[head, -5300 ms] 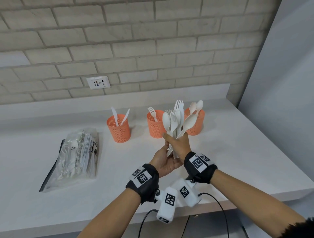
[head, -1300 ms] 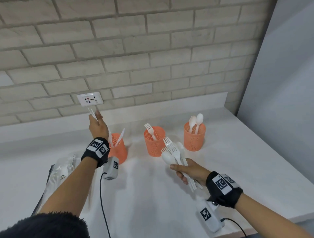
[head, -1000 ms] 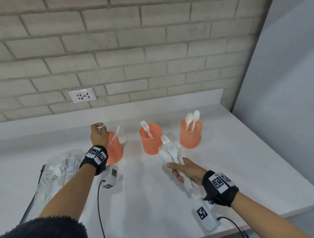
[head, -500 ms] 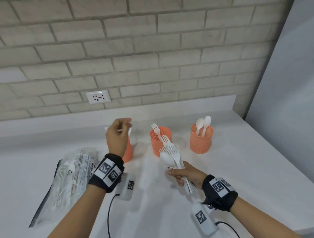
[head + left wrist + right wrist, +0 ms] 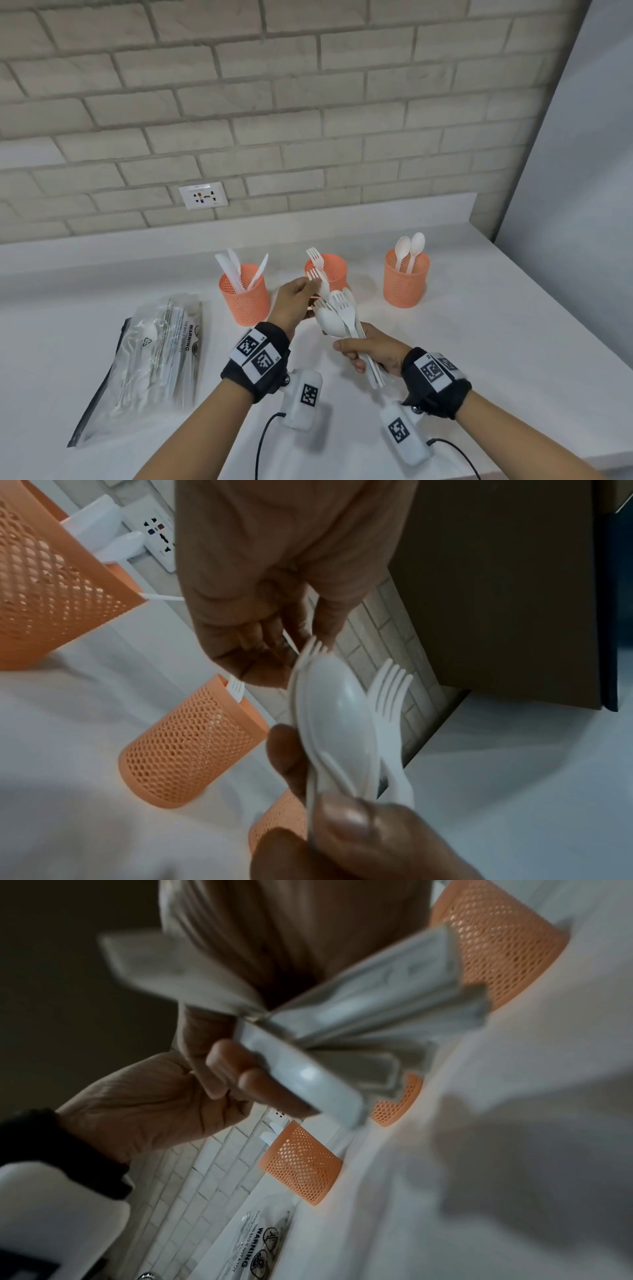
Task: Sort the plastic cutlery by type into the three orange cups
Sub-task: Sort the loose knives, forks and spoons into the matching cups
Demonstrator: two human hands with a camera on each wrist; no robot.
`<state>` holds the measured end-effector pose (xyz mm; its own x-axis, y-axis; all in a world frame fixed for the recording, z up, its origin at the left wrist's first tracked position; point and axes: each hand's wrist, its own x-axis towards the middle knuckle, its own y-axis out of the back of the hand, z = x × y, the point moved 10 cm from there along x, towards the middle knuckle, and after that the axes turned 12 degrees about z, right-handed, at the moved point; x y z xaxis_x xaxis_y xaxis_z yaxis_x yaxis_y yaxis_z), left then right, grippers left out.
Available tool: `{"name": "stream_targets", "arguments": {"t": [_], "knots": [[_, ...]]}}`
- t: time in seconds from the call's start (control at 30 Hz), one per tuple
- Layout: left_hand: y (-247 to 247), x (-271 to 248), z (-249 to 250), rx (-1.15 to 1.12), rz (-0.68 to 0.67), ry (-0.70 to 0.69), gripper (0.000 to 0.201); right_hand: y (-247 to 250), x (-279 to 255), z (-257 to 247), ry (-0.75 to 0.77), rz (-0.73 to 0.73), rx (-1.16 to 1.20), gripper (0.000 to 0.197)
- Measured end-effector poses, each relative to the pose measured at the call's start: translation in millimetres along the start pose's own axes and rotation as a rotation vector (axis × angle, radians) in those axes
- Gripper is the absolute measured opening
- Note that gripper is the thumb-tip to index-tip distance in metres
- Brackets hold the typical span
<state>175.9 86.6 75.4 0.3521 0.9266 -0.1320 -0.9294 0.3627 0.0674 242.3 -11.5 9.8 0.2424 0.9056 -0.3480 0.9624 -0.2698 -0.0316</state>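
- White counter: bare surface on the right up to its front edge; plastic bag at left.
- Three orange cups stand near the wall, apart.
- Right hand grips the cutlery bundle in front of the cups.
- Left hand pinches one fork at the bundle's top.

Black wristbands carry square-code tags, with white camera pods and black cables beneath.

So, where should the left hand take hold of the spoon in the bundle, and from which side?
Best at the spoon's bowl or neck, coming from the left. The right hand covers the handles, and the bowl faces the left hand at the bundle's outer left, forks behind it.
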Motion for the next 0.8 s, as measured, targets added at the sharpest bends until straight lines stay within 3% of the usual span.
{"name": "stream_targets", "arguments": {"t": [0.13,0.3,0.43,0.57,0.8], "knots": [[11.7,6.1,14.6,-0.173,0.079,0.009,0.026,6.2,-4.0,1.2,-0.005,0.009,-0.024,0.03],[44.3,25.4,28.2,-0.477,0.252,0.026,0.026,11.6,-10.1,0.3,-0.001,-0.004,-0.027,0.015],[71.1,32.0,25.7,-0.697,0.407,0.092,0.029,20.8,-7.6,5.9,-0.02,0.095,0.017,0.009],[74.6,23.7,5.2,-0.592,0.445,0.16,0.037,33.9,-1.3,4.9,0.008,0.24,0.042,0.012],[20.3,-14.5,-27.0,-0.046,0.214,0.1,0.021,29.9,0.4,-6.8,0.121,0.351,-0.039,0.005]]}}
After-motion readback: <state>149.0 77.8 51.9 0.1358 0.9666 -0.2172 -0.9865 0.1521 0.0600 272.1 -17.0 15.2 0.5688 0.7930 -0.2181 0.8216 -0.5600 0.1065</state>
